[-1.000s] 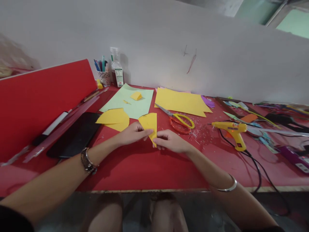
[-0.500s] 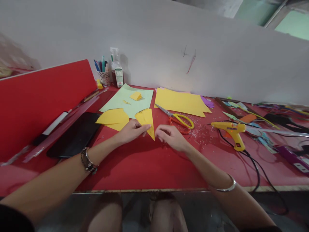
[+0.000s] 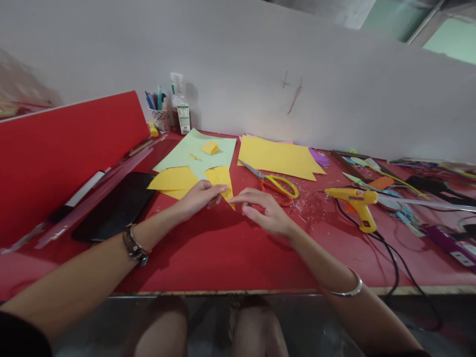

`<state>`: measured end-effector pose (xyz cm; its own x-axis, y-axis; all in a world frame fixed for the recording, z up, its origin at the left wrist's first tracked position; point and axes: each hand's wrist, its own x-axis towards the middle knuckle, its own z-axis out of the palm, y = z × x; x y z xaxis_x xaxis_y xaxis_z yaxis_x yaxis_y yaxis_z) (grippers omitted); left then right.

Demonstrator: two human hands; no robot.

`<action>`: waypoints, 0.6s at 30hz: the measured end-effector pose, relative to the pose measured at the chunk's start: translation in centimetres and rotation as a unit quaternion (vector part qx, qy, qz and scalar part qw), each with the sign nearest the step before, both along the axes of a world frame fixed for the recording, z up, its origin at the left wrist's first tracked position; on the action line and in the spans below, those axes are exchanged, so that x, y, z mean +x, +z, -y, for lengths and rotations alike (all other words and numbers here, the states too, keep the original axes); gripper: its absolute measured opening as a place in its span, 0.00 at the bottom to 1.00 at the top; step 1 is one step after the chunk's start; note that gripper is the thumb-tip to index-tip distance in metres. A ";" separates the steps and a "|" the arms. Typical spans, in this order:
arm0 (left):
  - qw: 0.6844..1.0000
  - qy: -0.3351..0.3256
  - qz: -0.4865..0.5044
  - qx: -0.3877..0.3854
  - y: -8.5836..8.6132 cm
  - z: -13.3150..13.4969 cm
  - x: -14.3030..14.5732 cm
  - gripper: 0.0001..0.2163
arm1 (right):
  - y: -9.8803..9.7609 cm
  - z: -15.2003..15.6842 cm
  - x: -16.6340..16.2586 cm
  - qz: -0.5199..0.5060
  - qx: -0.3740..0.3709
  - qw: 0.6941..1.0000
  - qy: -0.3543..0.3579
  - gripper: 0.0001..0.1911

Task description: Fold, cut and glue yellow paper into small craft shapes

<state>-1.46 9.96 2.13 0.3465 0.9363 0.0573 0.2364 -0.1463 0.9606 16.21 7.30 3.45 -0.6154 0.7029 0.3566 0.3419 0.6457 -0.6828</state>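
Note:
A folded piece of yellow paper (image 3: 218, 176) is pinched between the thumb and fingers of my left hand (image 3: 203, 198), its narrow tip pointing down and toward me. My right hand (image 3: 266, 210) is just to the right, index finger stretched out to the paper's edge near the tip and thumb apart from it. Whether that fingertip presses on the paper is hard to tell. Left of the held piece lie cut yellow sheets (image 3: 173, 179). Behind it a pale green sheet (image 3: 178, 153) carries a small folded yellow piece (image 3: 209, 148).
Scissors (image 3: 278, 184) with yellow and red handles lie beyond my right hand, near a large yellow sheet (image 3: 278, 156). A yellow glue gun (image 3: 357, 201) and its cable are to the right. At left lies a black tablet-like slab (image 3: 115, 208); a pen cup (image 3: 160, 119) stands behind.
My right index finger has straightened out toward the paper's edge. The folded paper has shifted slightly left and turned a little in my left hand.

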 end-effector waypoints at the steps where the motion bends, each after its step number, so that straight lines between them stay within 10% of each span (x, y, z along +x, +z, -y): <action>1: 1.000 -0.001 0.001 -0.001 0.0 0.0 0.0 0.19 | 0.0 0.0 0.0 0.000 -0.003 1.000 0.001 0.12; 18: 1.000 -0.004 0.019 -0.002 -0.1 -0.2 -0.1 0.20 | 0.1 0.0 0.2 -0.058 -0.070 0.996 0.022 0.11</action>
<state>-1.60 10.12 2.01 0.3522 0.9336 0.0659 0.1992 -0.1436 0.9694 16.37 7.28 3.51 -0.6066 0.7241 0.3282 0.2294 0.5547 -0.7998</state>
